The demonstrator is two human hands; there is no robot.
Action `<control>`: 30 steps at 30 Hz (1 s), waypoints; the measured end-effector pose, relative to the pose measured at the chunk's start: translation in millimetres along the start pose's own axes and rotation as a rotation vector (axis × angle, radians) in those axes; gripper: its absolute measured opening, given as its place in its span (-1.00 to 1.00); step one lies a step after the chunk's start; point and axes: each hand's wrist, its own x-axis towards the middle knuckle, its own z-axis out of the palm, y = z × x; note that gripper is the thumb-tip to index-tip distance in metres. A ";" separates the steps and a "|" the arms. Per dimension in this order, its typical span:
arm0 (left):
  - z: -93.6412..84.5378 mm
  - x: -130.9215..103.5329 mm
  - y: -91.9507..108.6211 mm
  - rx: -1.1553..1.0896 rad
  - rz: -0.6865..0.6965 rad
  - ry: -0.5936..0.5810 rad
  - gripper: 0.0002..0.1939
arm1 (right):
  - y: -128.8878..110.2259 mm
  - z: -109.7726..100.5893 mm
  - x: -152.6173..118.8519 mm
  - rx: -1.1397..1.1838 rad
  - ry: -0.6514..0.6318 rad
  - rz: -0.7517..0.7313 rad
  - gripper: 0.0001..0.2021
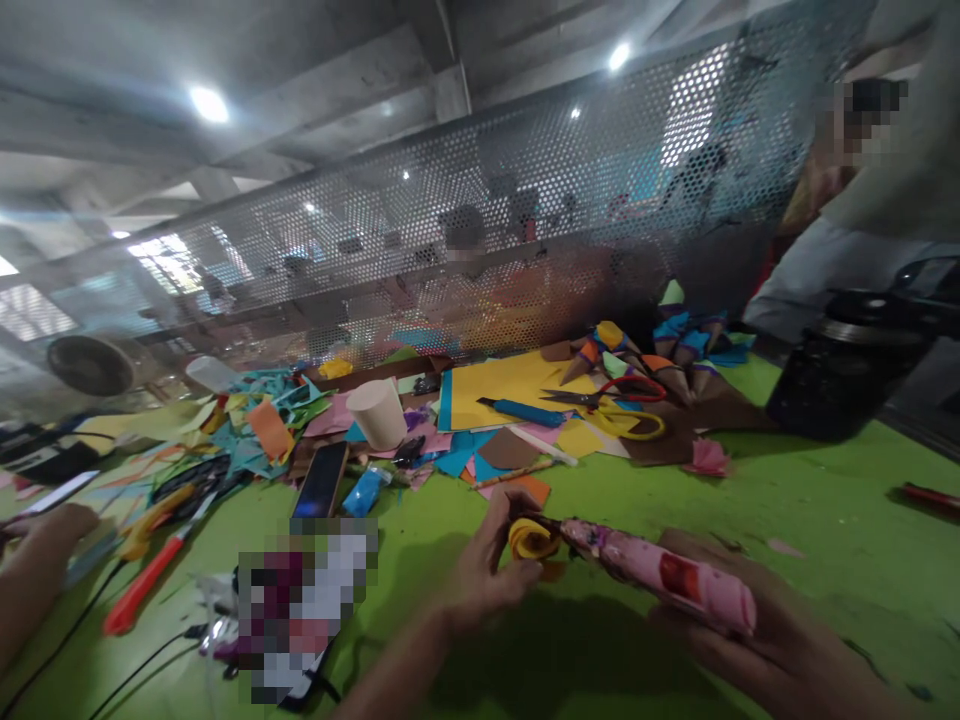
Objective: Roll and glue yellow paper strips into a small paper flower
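My left hand [491, 565] pinches a coiled yellow paper strip [531, 540], shaped like a small rolled flower, between thumb and fingers. Wrapped round a pink glue gun [675, 578] is my right hand [757, 640]. The gun's dark, stained tip points left and sits at or very near the coil's right edge; I cannot tell whether they touch. Both hands are above the green table [817, 500]. Just beyond them lie paper scraps and a thin stick [517, 474].
A blue cutter [525, 412], red-and-yellow-handled scissors [619, 412], a phone [321, 482], a paper roll [377, 413] and scraps lie beyond. A dark bottle [836, 370] stands right. At left are another person's hand [52, 550], a red-handled tool [146, 585] and cables.
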 end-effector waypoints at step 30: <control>2.8 -2.3 -1.2 0.169 0.006 -0.044 -0.58 | 5.3 12.4 -4.6 0.196 0.025 0.138 -0.62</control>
